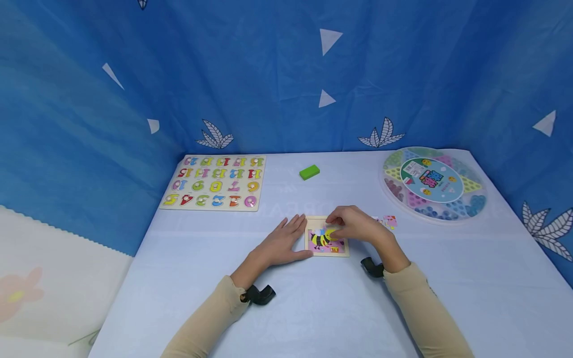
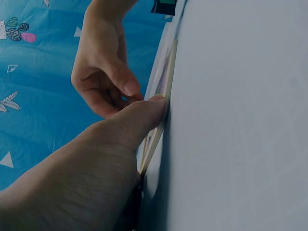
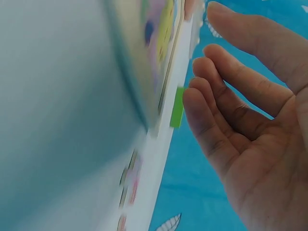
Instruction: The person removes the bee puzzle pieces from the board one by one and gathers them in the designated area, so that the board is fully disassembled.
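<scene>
Framed bee puzzle (image 1: 320, 241) on the white table (image 1: 291, 318)
Number board (image 1: 216, 184) reads 8, 7, 0; round box (image 1: 432, 182) bears a label too small to read; blue cloth (image 1: 250, 74) behind; left hand (image 1: 280, 244) braces the puzzle, thumb spread from straight fingers; right hand (image 1: 359, 225) hovers above, fingers bent, thumb apart.

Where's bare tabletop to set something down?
Free: white table between the pale number board and green rectangular block, plus the near patch between beige sleeves. Crowded: the square wooden bee puzzle, left hand at its edge, right hand above; pink puzzle pieces between it and the round clear plastic bead case.
</scene>
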The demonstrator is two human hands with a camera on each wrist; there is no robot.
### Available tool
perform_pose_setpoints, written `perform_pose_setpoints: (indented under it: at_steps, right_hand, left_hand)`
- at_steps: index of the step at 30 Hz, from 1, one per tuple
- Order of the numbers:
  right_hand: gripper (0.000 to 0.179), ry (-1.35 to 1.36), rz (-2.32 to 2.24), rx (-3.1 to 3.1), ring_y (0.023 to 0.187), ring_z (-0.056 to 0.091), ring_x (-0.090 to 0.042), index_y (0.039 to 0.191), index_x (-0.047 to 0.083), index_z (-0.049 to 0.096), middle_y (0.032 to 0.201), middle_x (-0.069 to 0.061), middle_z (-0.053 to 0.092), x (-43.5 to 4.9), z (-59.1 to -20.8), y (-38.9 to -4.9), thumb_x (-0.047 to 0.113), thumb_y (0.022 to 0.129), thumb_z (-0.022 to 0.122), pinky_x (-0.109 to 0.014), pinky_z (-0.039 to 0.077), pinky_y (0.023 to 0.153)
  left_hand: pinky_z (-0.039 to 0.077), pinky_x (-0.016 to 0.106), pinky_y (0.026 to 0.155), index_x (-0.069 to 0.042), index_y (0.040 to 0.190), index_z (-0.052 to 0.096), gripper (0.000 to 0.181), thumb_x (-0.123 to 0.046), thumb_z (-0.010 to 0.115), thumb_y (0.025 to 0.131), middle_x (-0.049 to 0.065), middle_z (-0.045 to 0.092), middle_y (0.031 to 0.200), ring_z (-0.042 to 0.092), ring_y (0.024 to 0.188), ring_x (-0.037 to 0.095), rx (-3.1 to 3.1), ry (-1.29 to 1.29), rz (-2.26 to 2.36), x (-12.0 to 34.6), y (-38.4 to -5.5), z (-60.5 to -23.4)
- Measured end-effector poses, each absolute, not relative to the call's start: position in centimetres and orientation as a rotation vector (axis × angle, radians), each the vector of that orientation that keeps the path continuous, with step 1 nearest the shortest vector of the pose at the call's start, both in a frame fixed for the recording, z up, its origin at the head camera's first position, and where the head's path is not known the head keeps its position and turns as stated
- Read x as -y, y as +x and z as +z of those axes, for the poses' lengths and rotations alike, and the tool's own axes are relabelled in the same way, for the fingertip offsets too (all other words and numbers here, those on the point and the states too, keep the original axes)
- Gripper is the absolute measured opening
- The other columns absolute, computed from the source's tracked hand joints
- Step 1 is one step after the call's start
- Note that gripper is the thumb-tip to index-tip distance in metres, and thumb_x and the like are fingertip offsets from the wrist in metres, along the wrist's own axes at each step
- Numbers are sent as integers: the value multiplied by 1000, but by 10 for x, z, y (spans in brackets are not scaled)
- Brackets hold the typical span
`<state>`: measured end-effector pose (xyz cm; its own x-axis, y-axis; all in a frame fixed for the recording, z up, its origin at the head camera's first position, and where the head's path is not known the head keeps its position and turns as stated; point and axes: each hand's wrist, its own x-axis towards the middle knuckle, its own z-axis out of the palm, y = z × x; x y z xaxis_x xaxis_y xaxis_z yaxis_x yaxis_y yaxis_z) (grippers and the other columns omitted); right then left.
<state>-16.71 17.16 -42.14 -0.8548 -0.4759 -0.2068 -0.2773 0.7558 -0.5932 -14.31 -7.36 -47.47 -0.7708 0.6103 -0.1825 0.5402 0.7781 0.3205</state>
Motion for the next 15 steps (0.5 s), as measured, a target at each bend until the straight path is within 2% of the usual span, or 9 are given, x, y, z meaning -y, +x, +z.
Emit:
perform_pose_setpoints:
  at_steps: [15]
  right_hand:
    - [33, -683, -739, -2570, 86, 59, -13, 108, 5, 71, 98, -2, 68, -143, -428, -167, 19, 80, 81, -31, 55, 83]
  left_hand:
    - [9, 41, 126, -11, 157, 14, 93, -68, 46, 91, 2, 9, 165, 6, 154, 17, -2697, 900, 368, 74, -143, -476]
